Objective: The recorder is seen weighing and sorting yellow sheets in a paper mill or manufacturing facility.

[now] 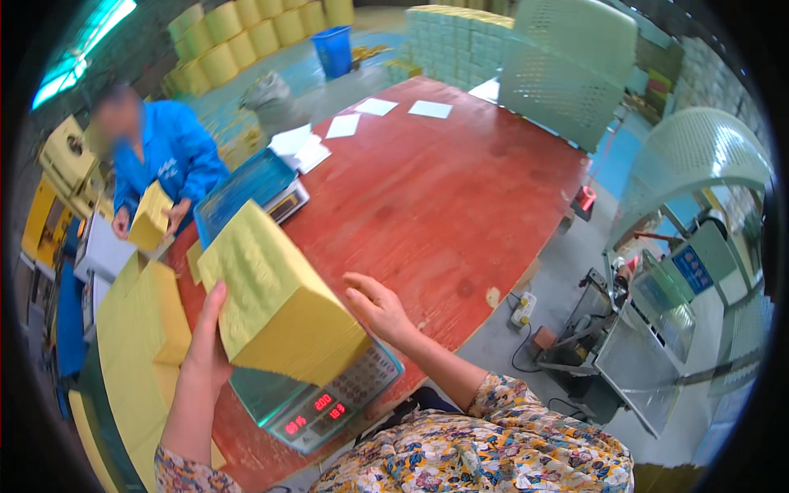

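A thick block of stacked yellow paper point(279, 300) is tilted over a digital scale point(329, 407), hiding most of its pan. My left hand point(211, 349) grips the block's left side, its thumb along the edge and its other fingers hidden. To the right of the block, my right hand point(378, 306) has its fingers stretched out beside the paper; whether it touches the block I cannot tell. Red digits glow on the scale's front panel, next to a keypad.
More yellow paper stacks point(136, 320) stand at my left. Across the red table point(427, 214), a co-worker point(168, 160) in blue holds a yellow paper block point(150, 218) near a blue tray point(242, 193) on another scale. White sheets point(300, 148) lie at the far edge. A machine point(649, 329) stands right.
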Motion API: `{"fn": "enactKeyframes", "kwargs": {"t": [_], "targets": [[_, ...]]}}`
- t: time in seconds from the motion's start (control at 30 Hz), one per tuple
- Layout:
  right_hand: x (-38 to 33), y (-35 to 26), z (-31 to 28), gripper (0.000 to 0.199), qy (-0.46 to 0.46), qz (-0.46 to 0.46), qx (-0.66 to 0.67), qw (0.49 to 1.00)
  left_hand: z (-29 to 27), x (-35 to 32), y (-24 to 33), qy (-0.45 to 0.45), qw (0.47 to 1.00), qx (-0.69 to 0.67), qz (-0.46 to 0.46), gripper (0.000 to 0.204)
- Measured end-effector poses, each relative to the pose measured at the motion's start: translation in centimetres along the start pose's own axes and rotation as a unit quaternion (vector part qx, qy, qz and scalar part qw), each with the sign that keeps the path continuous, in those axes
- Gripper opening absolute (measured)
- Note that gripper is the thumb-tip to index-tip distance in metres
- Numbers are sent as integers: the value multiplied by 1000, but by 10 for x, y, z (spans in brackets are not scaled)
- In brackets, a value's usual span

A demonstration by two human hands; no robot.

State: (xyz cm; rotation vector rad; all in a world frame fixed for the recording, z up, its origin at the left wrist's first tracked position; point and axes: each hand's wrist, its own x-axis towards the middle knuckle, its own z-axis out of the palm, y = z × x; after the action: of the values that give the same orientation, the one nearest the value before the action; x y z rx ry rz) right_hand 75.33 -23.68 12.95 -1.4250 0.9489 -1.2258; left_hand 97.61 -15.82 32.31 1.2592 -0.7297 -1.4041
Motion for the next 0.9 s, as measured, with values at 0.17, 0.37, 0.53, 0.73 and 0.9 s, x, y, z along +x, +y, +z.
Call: {"fn": "enactKeyframes", "kwargs": {"t": [0.17,0.37,0.53,0.73,0.9], "targets": [[-4,7,-8,49,-161,170,93,968,0,4,-7,-19,999,-25,-43,59],[9,-5,-55,48,-49,315,273,908,70,37,-15,-68,996,-61,-21,58],[71,1,-176,42,-17,253,195,948,161,103,-36,-112,990,-76,-42,61],[155,61,-327,39,7,284,120,951,270,208,-98,-99,980,-117,-127,58],[243,86,-427,27,79,257,203,941,389,314,-111,-125,985,-50,-104,59]]}}
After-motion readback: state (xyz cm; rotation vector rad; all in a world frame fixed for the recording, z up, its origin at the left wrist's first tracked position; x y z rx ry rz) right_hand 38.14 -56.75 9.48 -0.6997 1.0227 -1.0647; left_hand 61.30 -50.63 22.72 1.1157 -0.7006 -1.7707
